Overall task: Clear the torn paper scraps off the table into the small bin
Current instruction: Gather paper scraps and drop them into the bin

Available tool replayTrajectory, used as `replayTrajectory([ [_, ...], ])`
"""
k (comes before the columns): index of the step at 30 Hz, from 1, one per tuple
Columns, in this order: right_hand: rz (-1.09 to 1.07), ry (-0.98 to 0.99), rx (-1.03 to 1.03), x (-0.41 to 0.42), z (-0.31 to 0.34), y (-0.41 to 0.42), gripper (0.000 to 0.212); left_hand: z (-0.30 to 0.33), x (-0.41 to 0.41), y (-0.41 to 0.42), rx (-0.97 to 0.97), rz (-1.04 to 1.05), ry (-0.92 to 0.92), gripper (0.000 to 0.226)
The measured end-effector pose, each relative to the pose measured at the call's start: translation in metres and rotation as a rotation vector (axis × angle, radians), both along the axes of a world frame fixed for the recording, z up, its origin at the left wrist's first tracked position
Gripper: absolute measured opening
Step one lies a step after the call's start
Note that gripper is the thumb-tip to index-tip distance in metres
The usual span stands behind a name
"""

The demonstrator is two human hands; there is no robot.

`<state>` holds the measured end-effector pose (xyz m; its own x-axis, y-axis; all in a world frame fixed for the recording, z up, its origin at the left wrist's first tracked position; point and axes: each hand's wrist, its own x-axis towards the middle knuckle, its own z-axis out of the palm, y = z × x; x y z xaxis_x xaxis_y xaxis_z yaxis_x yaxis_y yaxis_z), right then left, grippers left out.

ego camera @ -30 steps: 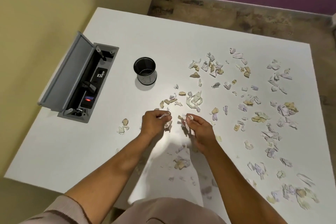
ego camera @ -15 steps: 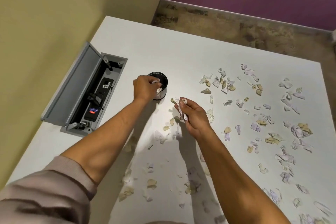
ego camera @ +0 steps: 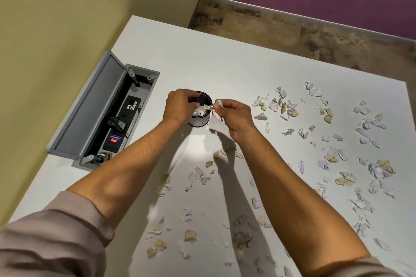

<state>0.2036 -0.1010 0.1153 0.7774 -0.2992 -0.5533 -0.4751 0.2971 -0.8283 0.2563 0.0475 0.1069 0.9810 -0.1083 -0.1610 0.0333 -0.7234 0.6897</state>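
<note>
A small black round bin (ego camera: 201, 121) stands on the white table (ego camera: 225, 67), with white scraps lying inside it. My left hand (ego camera: 180, 108) hovers over the bin's mouth with fingers bent down; whether it still grips paper is hidden. My right hand (ego camera: 237, 117) is just right of the bin's rim and pinches a few torn paper scraps (ego camera: 218, 104) between fingertips and thumb. Many loose scraps (ego camera: 283, 108) lie scattered over the right half of the table, and more scraps (ego camera: 201, 173) lie between my forearms.
An open grey cable box (ego camera: 121, 119) with its lid (ego camera: 90, 105) raised is set into the table left of the bin. A yellow wall runs along the left side. Beyond the table's far edge are a bare floor (ego camera: 292, 27) and a purple wall.
Both hands have travelled from the scraps near the table's front up to the bin. The left hand went from beside the rim to over the mouth; the right followed with its scraps.
</note>
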Motion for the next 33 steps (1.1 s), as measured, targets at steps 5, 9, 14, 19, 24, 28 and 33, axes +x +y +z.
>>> replayTrajectory([
  [5, 0.128, 0.047, -0.285, 0.037, -0.006, 0.011, 0.014, -0.002, -0.003, 0.005, -0.036, 0.129, -0.078, 0.018],
  [9, 0.296, 0.052, -0.491, 0.052, 0.001, 0.021, 0.011, -0.012, -0.006, 0.010, -0.003, 0.202, -0.032, 0.017],
  [14, 0.563, 0.037, -0.668, 0.061, 0.004, 0.034, 0.033, -0.018, -0.010, 0.015, -0.014, 0.231, -0.002, 0.020],
  [19, 0.648, -0.012, -0.754, 0.056, 0.009, 0.031, 0.051, -0.018, -0.012, 0.020, -0.042, 0.248, 0.016, 0.016],
  [24, 0.406, -0.147, -0.760, 0.030, 0.012, 0.021, 0.047, -0.016, -0.030, 0.028, -0.083, 0.239, -0.036, 0.016],
  [28, 0.267, -0.179, -0.809, -0.011, -0.004, 0.009, 0.045, -0.034, -0.063, 0.041, -0.116, 0.268, -0.091, 0.017],
  [33, 0.385, -0.139, -0.982, -0.075, -0.059, -0.007, 0.032, -0.078, -0.125, 0.045, -0.039, 0.183, -0.141, 0.027],
])
